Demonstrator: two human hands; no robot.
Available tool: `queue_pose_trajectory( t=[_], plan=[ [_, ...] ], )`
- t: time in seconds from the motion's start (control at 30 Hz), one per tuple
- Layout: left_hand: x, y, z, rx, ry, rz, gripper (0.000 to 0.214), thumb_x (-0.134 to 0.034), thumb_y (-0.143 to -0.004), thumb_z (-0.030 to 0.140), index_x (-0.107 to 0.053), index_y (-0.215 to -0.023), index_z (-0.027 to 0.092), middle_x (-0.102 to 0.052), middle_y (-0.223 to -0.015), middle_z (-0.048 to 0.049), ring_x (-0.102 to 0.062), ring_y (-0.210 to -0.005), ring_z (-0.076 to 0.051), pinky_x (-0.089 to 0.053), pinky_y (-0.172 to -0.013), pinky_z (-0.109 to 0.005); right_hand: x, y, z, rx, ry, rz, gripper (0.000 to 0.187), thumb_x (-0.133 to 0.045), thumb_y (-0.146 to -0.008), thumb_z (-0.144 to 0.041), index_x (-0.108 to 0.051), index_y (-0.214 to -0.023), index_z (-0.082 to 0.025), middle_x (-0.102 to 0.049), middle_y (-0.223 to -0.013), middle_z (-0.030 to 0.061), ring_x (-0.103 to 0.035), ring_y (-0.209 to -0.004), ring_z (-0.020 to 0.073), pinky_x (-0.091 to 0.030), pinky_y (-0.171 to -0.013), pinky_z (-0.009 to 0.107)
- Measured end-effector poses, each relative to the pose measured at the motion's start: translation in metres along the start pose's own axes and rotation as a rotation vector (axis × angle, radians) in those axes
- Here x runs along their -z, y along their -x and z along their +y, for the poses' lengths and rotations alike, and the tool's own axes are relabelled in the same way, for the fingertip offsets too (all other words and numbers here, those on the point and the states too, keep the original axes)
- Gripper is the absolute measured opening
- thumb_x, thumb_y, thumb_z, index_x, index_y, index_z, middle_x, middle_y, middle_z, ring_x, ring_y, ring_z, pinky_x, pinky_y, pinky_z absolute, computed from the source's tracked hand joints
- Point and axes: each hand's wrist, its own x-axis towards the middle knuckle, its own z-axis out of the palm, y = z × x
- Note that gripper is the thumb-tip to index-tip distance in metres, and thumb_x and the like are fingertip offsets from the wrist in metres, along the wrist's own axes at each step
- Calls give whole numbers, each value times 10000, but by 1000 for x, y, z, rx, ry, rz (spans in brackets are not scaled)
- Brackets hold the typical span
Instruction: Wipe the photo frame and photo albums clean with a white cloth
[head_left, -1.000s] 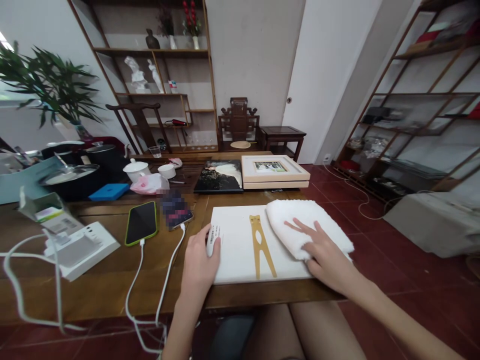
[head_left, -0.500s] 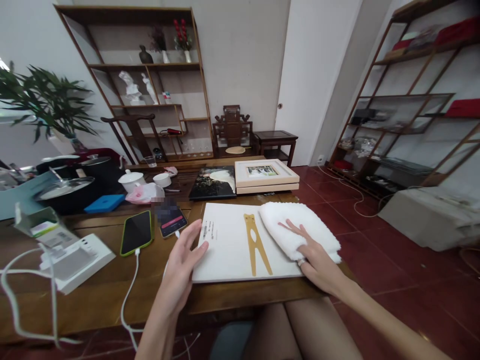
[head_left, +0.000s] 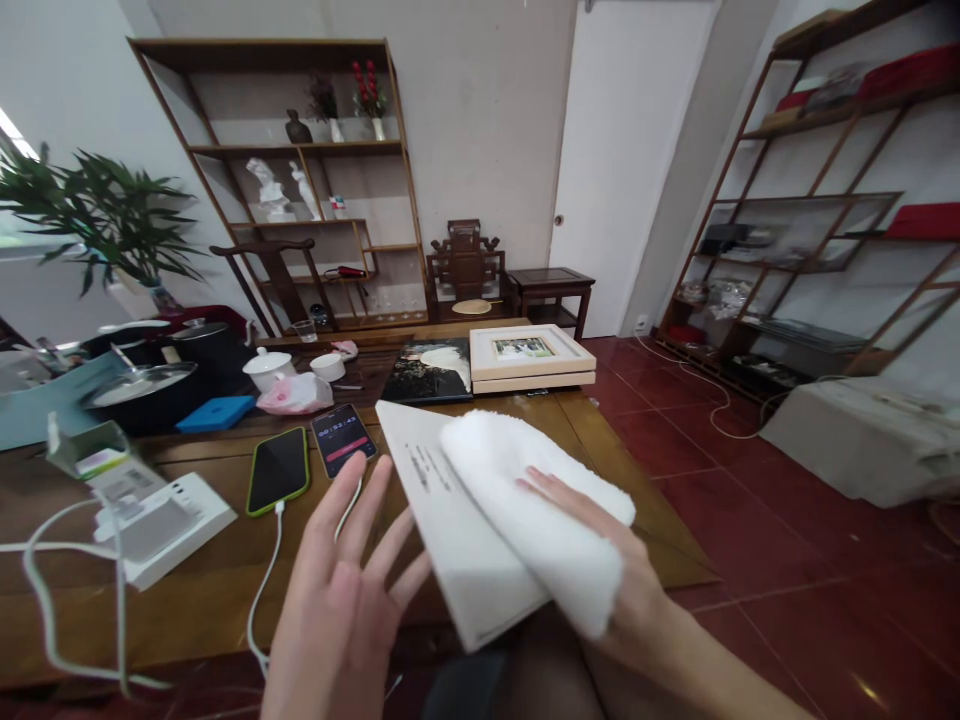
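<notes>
A white panel (head_left: 476, 570) with small printed text and a barcode is tilted over the near part of the table. Across its face lies a fluffy white towel (head_left: 540, 490), which covers most of it. My right hand (head_left: 600, 560) has its fingers over the towel at the panel's right side; its thumb is hidden. My left hand (head_left: 352, 570) is open with fingers spread, just left of the panel's edge. Whether its fingertips touch the panel I cannot tell. The tan stand leg on the panel is hidden now.
Left on the wooden table (head_left: 187, 620) are a green-cased phone (head_left: 278, 470), a second phone (head_left: 343, 440) showing a timer, a white box (head_left: 180, 520) and cables. Behind the panel lie a dark picture (head_left: 427, 370) and light wooden frames (head_left: 532, 358). Pots (head_left: 146, 390) stand further left.
The panel has gone from lying flat to tilted and turned. My right hand has carried the towel left across it, covering the stand leg. My left hand has come off the panel's edge, fingers spreading.
</notes>
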Motion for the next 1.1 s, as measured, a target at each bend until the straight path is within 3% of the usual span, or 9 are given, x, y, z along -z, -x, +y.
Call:
queue_pose_trajectory(
  t=[0.1, 0.23, 0.33, 0.37, 0.43, 0.53, 0.67, 0.83, 1.1],
  plan=[
    [-1, -11, -6, -1, 166, 3, 511, -364, -866, 543, -395, -1327, 327, -405, -1426, -42, -454, -1243, -322, -507, -897, -454, 17, -9, 10, -224, -70, 304, 206, -634, -757, -282, -685, -945, -214, -704, -991, 82, -652, -923, 270, -514, -872, 393],
    [1, -35, -35, 75, -114, 72, 726, -677, -713, 415, -368, -1344, 230, -331, -1459, -103, -288, -1345, -311, -303, -1076, -458, 36, -39, 16, -603, -570, 508, 128, -735, -691, -294, -707, -750, -184, -724, -765, 49, -679, -737, 239, -551, -750, 357],
    [6, -45, -50, 266, 76, -275, 579, -684, -721, 386, -479, -1217, 168, -558, -1256, -147, -528, -1164, -297, -434, -967, -404, 34, -52, 27, -737, -1002, 540, 142, -746, -669, -237, -701, -778, -158, -726, -805, 52, -678, -756, 222, -545, -745, 328],
    [6, -46, -50, 318, 168, -387, 500, -686, -725, 370, -522, -1149, 162, -616, -1171, -136, -584, -1090, -281, -474, -912, -365, 31, -53, 32, -807, -1095, 537, 171, -752, -657, -216, -695, -804, -151, -726, -826, 58, -677, -769, 224, -545, -745, 328],
    [4, -42, -46, 397, 319, -455, 430, -725, -691, 330, -564, -1059, 175, -678, -1041, -97, -644, -971, -245, -517, -803, -281, 21, -52, 43, -953, -1202, 508, 218, -764, -638, -200, -678, -829, -141, -724, -816, 64, -678, -744, 226, -550, -706, 325],
    [-6, -35, -34, 527, 427, -307, 517, -773, -628, 297, -567, -1093, 207, -694, -993, -62, -679, -809, -205, -534, -614, -209, 9, -49, 61, -1078, -1293, 378, 235, -751, -671, -230, -655, -865, -139, -714, -762, 61, -667, -642, 208, -545, -604, 299],
    [-6, -38, -19, 651, 448, -224, 650, -778, -591, 279, -531, -1182, 167, -698, -941, -95, -617, -489, -158, -482, -354, -230, 11, -46, 88, -1201, -1350, 197, 245, -620, -811, -351, -654, -850, -111, -702, -703, 84, -637, -543, 176, -534, -545, 280],
    [31, -49, -14, 643, 379, -42, 754, -810, -510, 228, -535, -1211, 189, -705, -953, -74, -603, -459, -154, -503, -335, -255, 24, -23, 124, -1235, -1121, -20, 257, -703, -725, -206, -634, -961, -132, -709, -952, 122, -677, -781, 228, -541, -738, 348],
    [74, -44, -33, 655, 333, 126, 737, -800, -506, 181, -574, -1205, 244, -737, -875, -34, -633, -425, -171, -506, -323, -220, 22, -5, 133, -1227, -967, 0, 361, -772, -661, -297, -632, -957, -145, -716, -898, 110, -676, -754, 225, -545, -678, 326]
  ],
)
